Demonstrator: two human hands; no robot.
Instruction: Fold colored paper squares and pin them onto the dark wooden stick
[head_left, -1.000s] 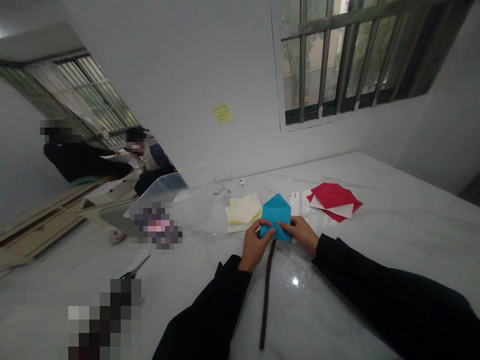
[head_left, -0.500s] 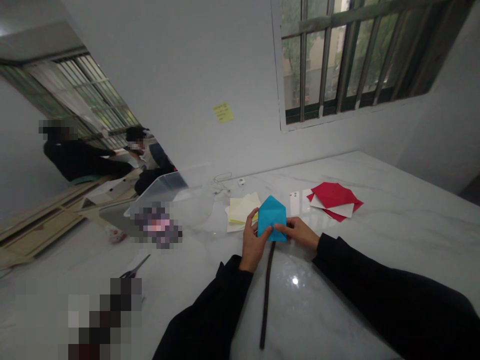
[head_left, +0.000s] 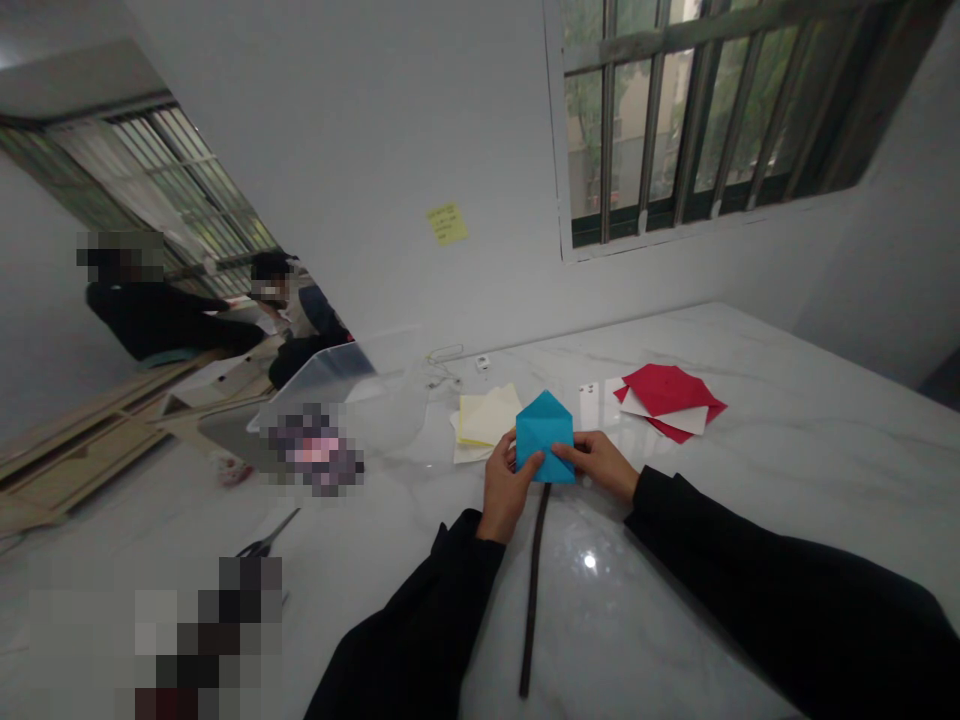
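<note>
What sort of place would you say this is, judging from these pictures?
It is probably a craft room or workroom: a white marble-patterned table holds coloured origami paper and scissors, beside a barred window.

A plain white workroom, it seems: a marble bench, a barred window at one o'clock, another at ten, and a sticky note on the wall.

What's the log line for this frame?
left hand: holds blue folded paper | right hand: holds same paper | nearby: pale yellow paper, red paper
</note>
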